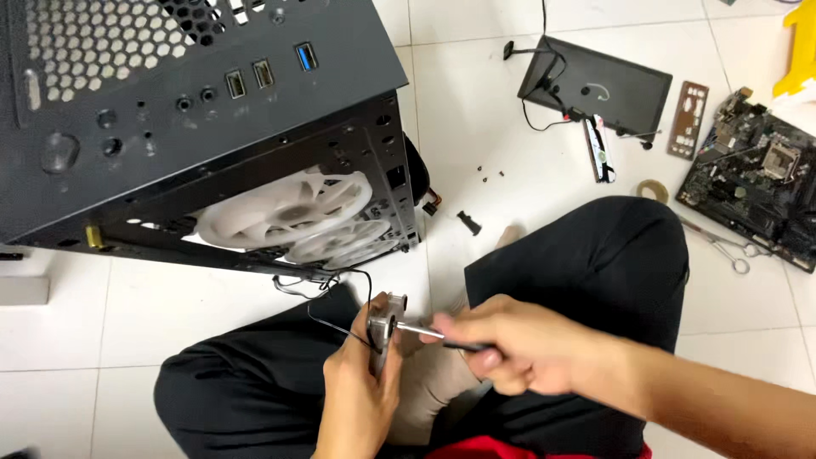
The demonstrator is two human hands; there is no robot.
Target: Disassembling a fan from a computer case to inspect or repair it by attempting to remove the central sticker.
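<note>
While left hand [357, 387] holds fan [384, 327]; screwdriver [421, 332] touching.

black case [255, 127], white fans [285, 208], black trousers [595, 255]

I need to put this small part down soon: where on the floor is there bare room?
Bare white tile floor lies below the black computer case, beside the left knee. More lies right of the right knee, below the metal scissors. It is crowded upper right: black side panel, green motherboard, loose screws. The left hand holds a small fan; the right hand a screwdriver.
</note>
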